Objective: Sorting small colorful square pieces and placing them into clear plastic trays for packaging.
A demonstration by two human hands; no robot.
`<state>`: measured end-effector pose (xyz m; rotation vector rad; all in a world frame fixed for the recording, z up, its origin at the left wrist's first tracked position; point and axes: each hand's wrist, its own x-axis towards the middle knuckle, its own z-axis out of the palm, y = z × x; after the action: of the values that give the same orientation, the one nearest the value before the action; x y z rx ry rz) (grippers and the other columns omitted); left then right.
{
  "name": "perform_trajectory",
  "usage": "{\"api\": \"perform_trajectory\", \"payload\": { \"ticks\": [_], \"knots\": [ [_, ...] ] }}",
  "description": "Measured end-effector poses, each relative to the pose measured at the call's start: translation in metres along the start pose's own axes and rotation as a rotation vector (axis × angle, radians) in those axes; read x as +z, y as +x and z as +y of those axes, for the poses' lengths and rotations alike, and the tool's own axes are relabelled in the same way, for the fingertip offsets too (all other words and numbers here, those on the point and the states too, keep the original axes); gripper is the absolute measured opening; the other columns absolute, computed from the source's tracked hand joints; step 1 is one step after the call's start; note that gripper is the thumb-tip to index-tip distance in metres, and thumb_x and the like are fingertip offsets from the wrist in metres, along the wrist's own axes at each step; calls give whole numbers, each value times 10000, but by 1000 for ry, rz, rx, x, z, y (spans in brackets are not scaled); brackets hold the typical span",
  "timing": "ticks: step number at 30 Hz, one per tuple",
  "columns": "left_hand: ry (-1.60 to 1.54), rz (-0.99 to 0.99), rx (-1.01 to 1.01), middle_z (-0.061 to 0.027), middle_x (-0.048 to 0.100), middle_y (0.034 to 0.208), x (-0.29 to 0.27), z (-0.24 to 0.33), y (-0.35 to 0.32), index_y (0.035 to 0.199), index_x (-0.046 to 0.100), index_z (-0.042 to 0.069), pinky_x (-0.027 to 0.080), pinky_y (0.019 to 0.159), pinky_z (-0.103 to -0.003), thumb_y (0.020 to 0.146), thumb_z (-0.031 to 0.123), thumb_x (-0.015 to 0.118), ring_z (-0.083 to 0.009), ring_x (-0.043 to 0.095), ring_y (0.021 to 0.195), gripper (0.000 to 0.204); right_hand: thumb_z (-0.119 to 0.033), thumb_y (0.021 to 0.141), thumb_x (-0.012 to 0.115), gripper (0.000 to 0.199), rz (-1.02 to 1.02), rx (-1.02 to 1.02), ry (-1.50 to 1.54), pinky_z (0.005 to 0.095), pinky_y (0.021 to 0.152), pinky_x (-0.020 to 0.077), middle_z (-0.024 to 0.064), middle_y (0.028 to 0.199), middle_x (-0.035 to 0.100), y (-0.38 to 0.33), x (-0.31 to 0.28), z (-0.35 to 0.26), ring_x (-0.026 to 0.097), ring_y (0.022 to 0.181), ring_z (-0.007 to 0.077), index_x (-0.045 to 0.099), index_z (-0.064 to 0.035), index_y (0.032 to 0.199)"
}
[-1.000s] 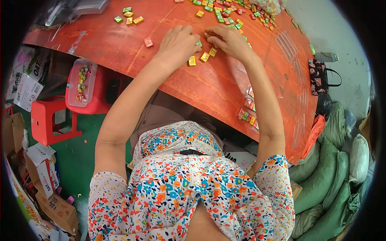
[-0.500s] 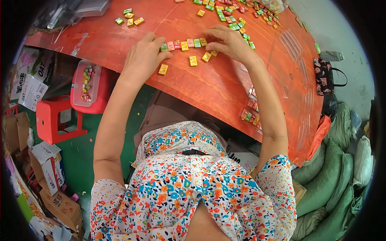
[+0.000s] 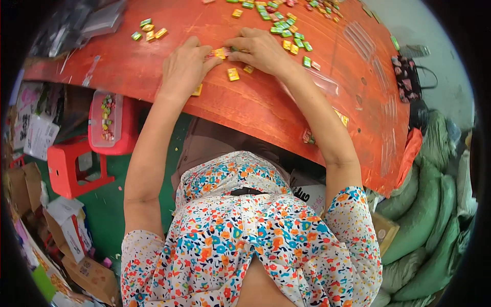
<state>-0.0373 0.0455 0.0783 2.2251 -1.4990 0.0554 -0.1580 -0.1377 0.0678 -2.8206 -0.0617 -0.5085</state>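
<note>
A short row of small candy-sized boxes, yellow and pink where it shows, lies on the red table between my hands. My left hand closes on its left end, thumb on the near side. Over the right end, the fingers and thumb of my right hand are closed and hide most of the boxes there. A loose yellow box lies just nearer than the row, and another yellow box sits below my right hand. Beside my left wrist, a third yellow box is partly covered.
Many colourful boxes are scattered at the far right, with a small group at the far left. Clear plastic trays lie on the right of the red table. A tub stands left, near a red stool.
Both hands have drawn closer together along the row, my right hand moving left. The row, fully visible before, is now mostly covered by my fingers. The whole view has shifted slightly.
</note>
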Motion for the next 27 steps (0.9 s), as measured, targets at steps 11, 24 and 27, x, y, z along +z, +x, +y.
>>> {"api": "perform_trajectory", "payload": {
  "ticks": [11,24,27],
  "knots": [
    [-209,23,174,-69,637,872,6,80,12,953,728,98,508,637,-400,820,367,712,-276,658,780,300,-293,848,685,255,202,180,-94,405,725,472,97,861,620,-89,-67,-20,599,816,284,713,-91,1000],
    [-172,13,374,-75,600,900,83,131,41,985,705,102,532,658,-412,805,324,719,-264,640,861,287,-272,841,692,290,131,506,-142,405,775,477,100,944,630,-166,-80,9,607,897,295,703,-98,1073],
    [-257,44,441,-71,584,896,85,121,38,1054,675,105,532,702,-412,816,292,714,-266,626,872,306,-286,829,697,306,140,558,-99,413,796,487,104,982,647,-171,-79,8,618,917,310,705,-95,1068]
  ]
}}
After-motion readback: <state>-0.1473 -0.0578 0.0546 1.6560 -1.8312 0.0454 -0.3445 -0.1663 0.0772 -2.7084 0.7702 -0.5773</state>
